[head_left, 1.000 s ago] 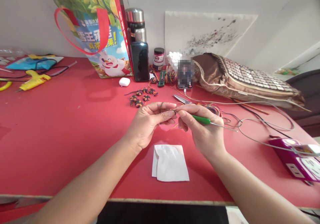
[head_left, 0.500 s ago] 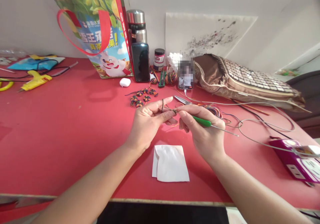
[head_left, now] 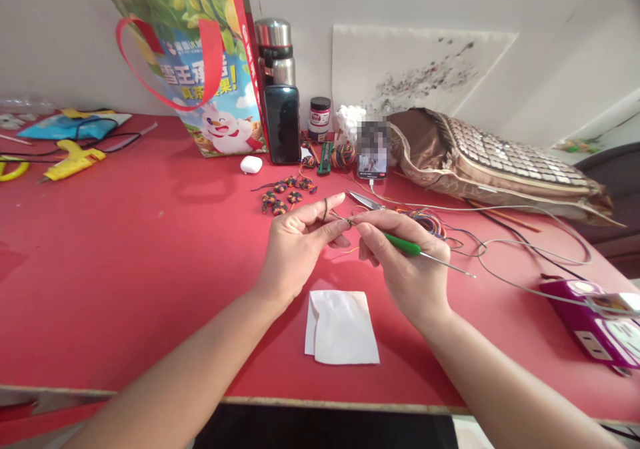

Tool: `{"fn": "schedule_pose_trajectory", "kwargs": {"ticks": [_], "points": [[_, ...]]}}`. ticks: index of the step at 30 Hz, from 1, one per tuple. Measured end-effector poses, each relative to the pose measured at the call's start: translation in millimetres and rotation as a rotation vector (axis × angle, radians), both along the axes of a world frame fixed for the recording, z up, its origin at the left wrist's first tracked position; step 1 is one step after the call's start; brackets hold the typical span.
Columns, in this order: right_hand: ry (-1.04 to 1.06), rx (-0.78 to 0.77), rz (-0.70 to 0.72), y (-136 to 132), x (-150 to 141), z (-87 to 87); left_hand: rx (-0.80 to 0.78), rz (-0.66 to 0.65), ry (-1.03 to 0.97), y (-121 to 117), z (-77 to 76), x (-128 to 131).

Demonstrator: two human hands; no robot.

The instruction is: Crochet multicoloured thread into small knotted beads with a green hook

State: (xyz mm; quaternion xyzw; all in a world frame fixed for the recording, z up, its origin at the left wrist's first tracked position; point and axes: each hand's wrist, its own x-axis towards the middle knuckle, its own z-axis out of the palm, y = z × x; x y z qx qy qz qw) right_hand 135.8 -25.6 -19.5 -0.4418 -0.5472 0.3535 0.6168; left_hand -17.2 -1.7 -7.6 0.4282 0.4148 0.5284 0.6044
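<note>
Above the red table (head_left: 140,249), my left hand (head_left: 297,245) pinches a thin dark yarn that loops round its forefinger. My right hand (head_left: 407,262) is closed on a green-handled crochet hook (head_left: 404,245), whose metal tail sticks out to the right. The hook's tip meets the yarn where the two hands touch. A tangle of multicoloured yarn (head_left: 425,221) lies just behind my right hand. Several small crocheted pieces (head_left: 285,192) lie beyond my left hand.
A folded white paper (head_left: 340,326) lies near the front edge. Scissors (head_left: 365,200), phones (head_left: 283,125), an earbud case (head_left: 251,164), a flask (head_left: 275,49) and a printed bag (head_left: 200,62) stand at the back. A yellow glue gun (head_left: 70,161) lies far left. Cables run to a purple power strip (head_left: 590,319) on the right.
My left forefinger has straightened and lifted slightly with the yarn loop on it. The hook's tail has dipped a little. Both hands stay in the same place.
</note>
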Motion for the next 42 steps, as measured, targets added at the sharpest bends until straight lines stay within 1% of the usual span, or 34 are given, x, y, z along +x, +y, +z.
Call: {"fn": "schedule_pose_trajectory", "kwargs": {"ticks": [2,6,8,14,16,20,23,28,33,36,40,42], "points": [[-0.013,0.005,0.0,0,0,-0.8,-0.027,-0.012,-0.024,1,0.3,0],[-0.028,0.009,0.013,0,1,-2.9,-0.17,-0.08,-0.126,3,-2.0,-2],[-0.038,0.009,0.019,0,1,-3.5,-0.208,-0.089,-0.15,4,-3.4,-3],[-0.069,-0.007,0.001,1,2,-3.5,-0.211,-0.071,-0.157,3,-2.5,-2],[-0.024,-0.052,0.003,3,3,-4.7,-0.207,-0.074,-0.155,3,-1.9,-2],[0.136,-0.157,0.039,7,5,-9.5,-0.193,-0.071,-0.145,4,-3.1,-3],[0.163,-0.189,0.037,9,5,-11.7,-0.166,-0.081,-0.13,4,-4.8,-4],[0.13,-0.132,0.047,8,6,-11.5,-0.155,-0.115,-0.192,4,-4.8,-4],[0.117,-0.096,0.054,7,7,-10.7,-0.17,-0.084,-0.206,4,-5.3,-3],[0.115,-0.093,0.042,6,6,-8.8,-0.188,-0.088,-0.223,5,-5.6,-2],[0.033,-0.062,-0.006,4,4,-4.4,-0.207,-0.078,-0.234,4,-5.2,-1],[-0.025,-0.037,-0.022,3,4,-2.4,-0.186,-0.056,-0.208,3,-4.8,0]]}}
